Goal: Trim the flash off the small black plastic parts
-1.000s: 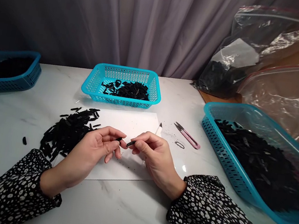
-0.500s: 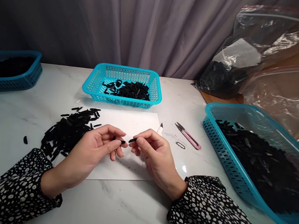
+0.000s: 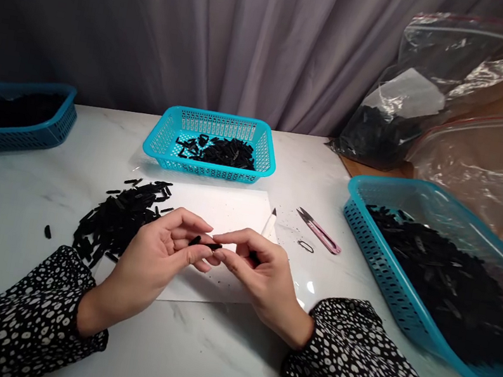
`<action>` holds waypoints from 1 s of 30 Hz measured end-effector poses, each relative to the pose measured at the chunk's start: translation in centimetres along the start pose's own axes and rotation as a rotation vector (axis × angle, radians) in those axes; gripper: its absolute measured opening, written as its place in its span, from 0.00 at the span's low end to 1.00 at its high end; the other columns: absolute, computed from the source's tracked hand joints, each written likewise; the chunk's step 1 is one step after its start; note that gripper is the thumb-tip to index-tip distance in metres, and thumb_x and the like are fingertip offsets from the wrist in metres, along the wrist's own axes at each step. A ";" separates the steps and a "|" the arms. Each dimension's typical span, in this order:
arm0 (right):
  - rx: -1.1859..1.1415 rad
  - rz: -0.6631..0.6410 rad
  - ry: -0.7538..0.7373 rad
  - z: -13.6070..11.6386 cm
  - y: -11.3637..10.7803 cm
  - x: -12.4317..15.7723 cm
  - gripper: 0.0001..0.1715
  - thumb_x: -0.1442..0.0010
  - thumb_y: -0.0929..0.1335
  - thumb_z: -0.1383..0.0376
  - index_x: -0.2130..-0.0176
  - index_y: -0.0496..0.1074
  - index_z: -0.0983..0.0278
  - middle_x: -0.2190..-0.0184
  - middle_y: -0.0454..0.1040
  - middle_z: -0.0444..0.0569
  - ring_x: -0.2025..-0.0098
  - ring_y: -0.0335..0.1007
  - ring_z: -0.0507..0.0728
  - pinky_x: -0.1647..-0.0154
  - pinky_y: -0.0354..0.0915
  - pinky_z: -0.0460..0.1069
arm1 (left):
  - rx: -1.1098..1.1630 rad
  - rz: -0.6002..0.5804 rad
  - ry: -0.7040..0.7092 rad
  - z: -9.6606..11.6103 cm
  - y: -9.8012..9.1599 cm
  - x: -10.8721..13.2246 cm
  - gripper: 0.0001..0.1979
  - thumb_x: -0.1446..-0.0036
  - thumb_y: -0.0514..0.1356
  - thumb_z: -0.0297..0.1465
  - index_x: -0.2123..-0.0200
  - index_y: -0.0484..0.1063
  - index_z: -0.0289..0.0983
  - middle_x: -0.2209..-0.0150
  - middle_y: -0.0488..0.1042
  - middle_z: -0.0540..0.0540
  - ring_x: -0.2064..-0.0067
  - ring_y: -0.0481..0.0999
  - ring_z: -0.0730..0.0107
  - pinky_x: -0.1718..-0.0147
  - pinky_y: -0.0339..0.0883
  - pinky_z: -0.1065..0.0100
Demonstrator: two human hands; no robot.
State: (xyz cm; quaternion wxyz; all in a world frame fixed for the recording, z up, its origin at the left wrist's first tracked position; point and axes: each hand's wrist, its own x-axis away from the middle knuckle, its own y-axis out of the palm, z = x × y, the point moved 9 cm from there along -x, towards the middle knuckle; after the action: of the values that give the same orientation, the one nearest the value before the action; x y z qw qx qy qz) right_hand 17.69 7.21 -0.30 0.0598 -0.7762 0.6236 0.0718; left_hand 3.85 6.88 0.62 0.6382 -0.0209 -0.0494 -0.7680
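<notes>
My left hand (image 3: 159, 250) pinches a small, narrow black piece (image 3: 210, 246) between thumb and fingers. A second black piece (image 3: 195, 241) lies against its fingers. My right hand (image 3: 266, 271) meets it from the other side, thumb tip and finger at the end of the pinched piece. Something dark, probably another black piece (image 3: 253, 256), sits in the curl of the right hand. Both hands are above a white sheet (image 3: 210, 204). Beside the left hand, a heap of similar black pieces (image 3: 113, 220) partly covers the sheet's left side.
A blue basket (image 3: 207, 171) with black pieces stands behind the sheet. Fuller baskets stand left (image 3: 67, 119) and right (image 3: 357, 216). Pink thread snips (image 3: 321, 233), a thin black loop (image 3: 305, 246) and a white pen-like tool (image 3: 269, 222) lie at right. Clear bags (image 3: 407, 92) are behind.
My hands have come together, and the right fingertips now touch the piece in my left hand. The piece that showed at the right fingertips is no longer there; something dark shows inside that hand.
</notes>
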 end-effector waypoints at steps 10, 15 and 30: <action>-0.040 0.103 -0.007 0.5 -1.2 -0.1 0.04 0.44 0.73 0.62 0.68 0.79 0.60 0.83 0.66 0.40 0.80 0.52 0.51 0.79 0.52 0.48 | 0.003 -0.095 0.032 0.0 0.6 0.3 0.08 0.40 0.63 0.29 0.57 0.73 0.38 0.58 0.77 0.45 0.60 0.79 0.68 0.60 0.76 0.67; -0.051 0.086 0.016 0.9 -1.1 -0.1 0.07 0.41 0.72 0.60 0.69 0.77 0.60 0.82 0.63 0.39 0.79 0.53 0.51 0.78 0.53 0.48 | -0.036 -0.105 0.016 -0.1 0.5 0.3 0.07 0.36 0.58 0.30 0.56 0.72 0.40 0.58 0.76 0.46 0.63 0.78 0.71 0.58 0.74 0.67; -0.124 0.069 0.078 1.6 -1.2 -0.3 0.17 0.41 0.72 0.52 0.72 0.71 0.60 0.81 0.61 0.39 0.80 0.53 0.50 0.81 0.52 0.47 | -0.002 0.035 -0.049 -0.5 -0.6 -0.2 0.10 0.42 0.65 0.35 0.60 0.69 0.39 0.68 0.75 0.52 0.70 0.82 0.69 0.71 0.77 0.71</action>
State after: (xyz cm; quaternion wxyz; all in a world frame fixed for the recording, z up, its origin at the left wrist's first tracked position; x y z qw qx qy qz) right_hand 18.72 8.04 -1.77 -0.0154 -0.7586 0.6462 0.0820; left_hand 3.35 7.12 0.09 0.6501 -0.0414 -0.0638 -0.7560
